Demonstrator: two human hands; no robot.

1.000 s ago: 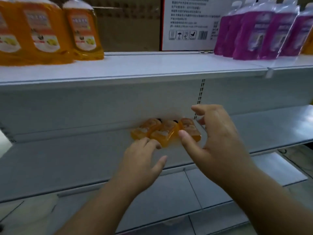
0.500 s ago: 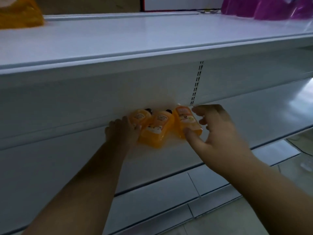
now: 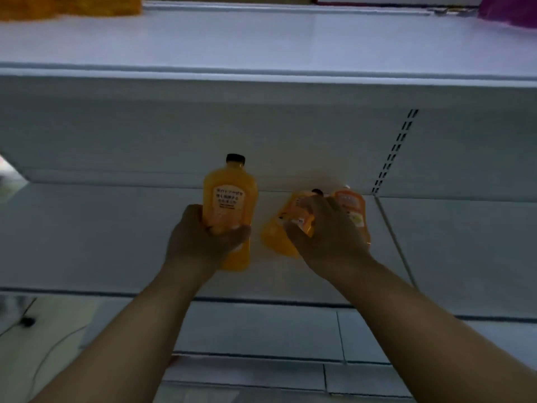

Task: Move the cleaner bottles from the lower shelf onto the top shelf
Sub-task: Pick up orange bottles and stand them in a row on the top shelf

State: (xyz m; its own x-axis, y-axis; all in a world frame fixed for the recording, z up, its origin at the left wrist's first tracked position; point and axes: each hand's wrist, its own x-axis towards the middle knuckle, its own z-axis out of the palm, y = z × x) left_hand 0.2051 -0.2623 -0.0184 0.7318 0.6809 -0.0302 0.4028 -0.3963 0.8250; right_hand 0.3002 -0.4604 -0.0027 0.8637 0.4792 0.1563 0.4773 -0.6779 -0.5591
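Observation:
My left hand (image 3: 200, 239) grips an orange cleaner bottle (image 3: 229, 199) with a black cap and white label, held upright and lifted off the lower shelf (image 3: 101, 234). My right hand (image 3: 328, 237) is closed over two more orange bottles: one (image 3: 279, 231) leans to the left under my fingers, the other (image 3: 351, 207) shows behind my knuckles. Which of these two the fingers actually hold is hidden. The white top shelf (image 3: 261, 42) runs across the upper part of the view.
Orange bottles (image 3: 69, 7) stand at the top shelf's far left and purple pouches (image 3: 508, 10) at its far right. A slotted upright (image 3: 395, 149) runs down the back panel. Further shelves (image 3: 261, 327) lie below, with floor and a cable at lower left.
My left hand has closed on the leftmost bottle and raised it upright, away from the other two. My right hand has come down over the remaining pair. The camera has tilted down.

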